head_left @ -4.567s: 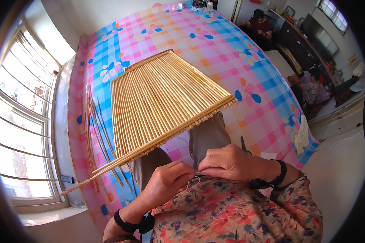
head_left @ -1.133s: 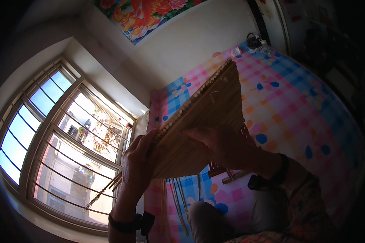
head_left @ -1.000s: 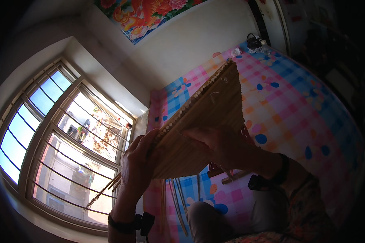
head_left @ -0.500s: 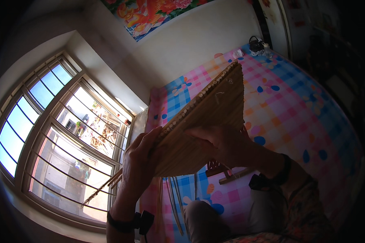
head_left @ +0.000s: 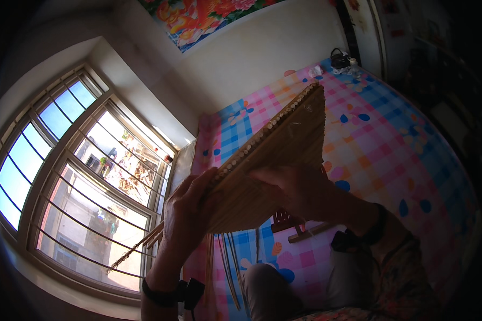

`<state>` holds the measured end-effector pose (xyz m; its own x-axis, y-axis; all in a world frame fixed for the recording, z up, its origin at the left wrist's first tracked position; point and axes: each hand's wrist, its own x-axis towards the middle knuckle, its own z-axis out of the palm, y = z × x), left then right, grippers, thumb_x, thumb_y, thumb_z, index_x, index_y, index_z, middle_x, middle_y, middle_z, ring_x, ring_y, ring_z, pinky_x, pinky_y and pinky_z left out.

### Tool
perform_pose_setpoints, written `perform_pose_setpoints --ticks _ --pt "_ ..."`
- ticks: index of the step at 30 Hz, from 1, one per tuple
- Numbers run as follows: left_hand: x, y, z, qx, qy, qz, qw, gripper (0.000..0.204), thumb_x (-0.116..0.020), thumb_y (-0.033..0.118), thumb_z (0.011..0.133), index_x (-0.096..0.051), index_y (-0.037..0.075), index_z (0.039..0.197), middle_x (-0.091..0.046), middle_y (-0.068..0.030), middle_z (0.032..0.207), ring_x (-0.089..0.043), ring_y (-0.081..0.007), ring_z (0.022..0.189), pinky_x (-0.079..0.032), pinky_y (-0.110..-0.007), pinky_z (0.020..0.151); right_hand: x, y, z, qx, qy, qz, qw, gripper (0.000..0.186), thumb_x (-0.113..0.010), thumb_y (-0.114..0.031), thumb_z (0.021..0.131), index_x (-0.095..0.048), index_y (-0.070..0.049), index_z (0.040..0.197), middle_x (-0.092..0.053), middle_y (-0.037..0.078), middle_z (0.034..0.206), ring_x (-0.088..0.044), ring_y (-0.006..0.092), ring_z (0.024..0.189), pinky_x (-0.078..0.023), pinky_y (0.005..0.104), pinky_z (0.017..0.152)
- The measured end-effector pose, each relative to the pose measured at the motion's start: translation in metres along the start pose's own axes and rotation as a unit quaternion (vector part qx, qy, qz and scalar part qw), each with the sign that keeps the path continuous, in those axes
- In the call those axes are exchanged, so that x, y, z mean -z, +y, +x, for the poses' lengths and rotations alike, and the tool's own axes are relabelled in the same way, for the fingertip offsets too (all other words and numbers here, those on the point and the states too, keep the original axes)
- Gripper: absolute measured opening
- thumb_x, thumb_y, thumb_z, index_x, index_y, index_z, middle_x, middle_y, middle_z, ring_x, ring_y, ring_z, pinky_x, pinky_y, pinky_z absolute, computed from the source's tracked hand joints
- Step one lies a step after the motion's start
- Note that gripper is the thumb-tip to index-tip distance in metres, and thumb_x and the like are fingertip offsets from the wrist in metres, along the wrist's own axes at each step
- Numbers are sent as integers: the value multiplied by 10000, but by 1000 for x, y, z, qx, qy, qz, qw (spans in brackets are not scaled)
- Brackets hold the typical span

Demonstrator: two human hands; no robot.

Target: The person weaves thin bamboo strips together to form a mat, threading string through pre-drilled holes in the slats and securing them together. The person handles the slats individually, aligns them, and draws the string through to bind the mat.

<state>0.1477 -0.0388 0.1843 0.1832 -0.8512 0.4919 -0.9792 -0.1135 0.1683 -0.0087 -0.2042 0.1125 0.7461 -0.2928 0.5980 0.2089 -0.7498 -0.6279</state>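
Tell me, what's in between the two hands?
The stick panel is there: its lower part stretches between the left hand and the right hand, and both touch it. The head view shows this.

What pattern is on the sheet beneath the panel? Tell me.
The sheet is checked pink, blue and orange, with floral motifs; head view.

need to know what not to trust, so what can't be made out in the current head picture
Head view:
- Panel: far face, turned away.
- Right grip: some fingers, lost in shade.
- Red-brown thing: partly hidden by the panel and right grip; kind unclear.
- Thin sticks: upper ends, hidden behind the panel.
- Poster: top, cut off by the upper edge.
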Motion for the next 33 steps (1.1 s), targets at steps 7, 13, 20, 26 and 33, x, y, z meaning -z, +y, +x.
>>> perform_pose_setpoints --ticks 7,13,20,26,33 --pt "-2 8 -11 -10 10 11 1000 369 -645 83 850 -614 37 1215 -654 -158 1025 -666 -333 911 -539 -407 785 -8 7 -8 94 29 -81 992 686 -765 -28 630 -518 -14 1269 -626 228 1103 -615 397 1033 -512 446 864" --pt "-3 13 -20 -27 5 6 1000 400 -657 82 836 -603 41 1230 -647 -155 1056 -650 -334 962 -530 -419 829 -8 5 -17 113 33 -21 993 602 -735 -19 665 -544 -17 1236 -630 222 1067 -619 400 1002 -512 451 850" --pt "-6 20 -34 3 -9 6 1000 432 -677 78 821 -577 16 1236 -636 -162 1066 -642 -337 980 -527 -429 837 -2 0 -38 55 -1 18 998 404 -675 -45 806 -584 -41 1200 -643 177 1017 -643 347 950 -513 456 839" --pt "-13 27 -43 -50 1 83 995 451 -711 139 828 -563 8 1233 -619 -135 980 -624 -288 869 -521 -402 750 -5 0 -59 54 34 -49 997 262 -598 -84 941 -621 -53 1201 -642 143 1019 -669 268 916 -563 335 776" --pt "-19 27 -48 -120 43 150 980 473 -739 169 817 -556 23 1228 -574 -84 894 -574 -229 761 -476 -376 641 -11 -9 -73 -64 -18 123 990 300 -575 -43 941 -591 -41 1240 -586 147 1156 -634 259 1013 -556 355 832"
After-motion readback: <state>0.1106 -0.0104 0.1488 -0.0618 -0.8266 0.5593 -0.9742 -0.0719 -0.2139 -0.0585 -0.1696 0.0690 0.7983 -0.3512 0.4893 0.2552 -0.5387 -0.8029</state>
